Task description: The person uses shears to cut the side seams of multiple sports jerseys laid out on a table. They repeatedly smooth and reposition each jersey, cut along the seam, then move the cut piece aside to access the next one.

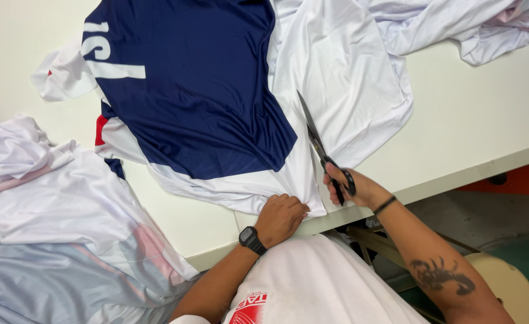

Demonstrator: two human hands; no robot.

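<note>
A navy and white sports jersey point(192, 90) lies spread on a white table point(480, 114). My left hand point(280, 217), with a black watch on its wrist, pinches the jersey's white hem at the table's near edge. My right hand point(351, 187) grips black scissors point(318, 144) by the handles. Their blades point away from me and lie partly open over the white fabric just right of the navy panel.
A pile of white and pale pink garments point(54, 222) covers the left of the table. More white fabric point(456, 24) is heaped at the far right. A round beige stool point(507, 282) stands on the floor below my right arm.
</note>
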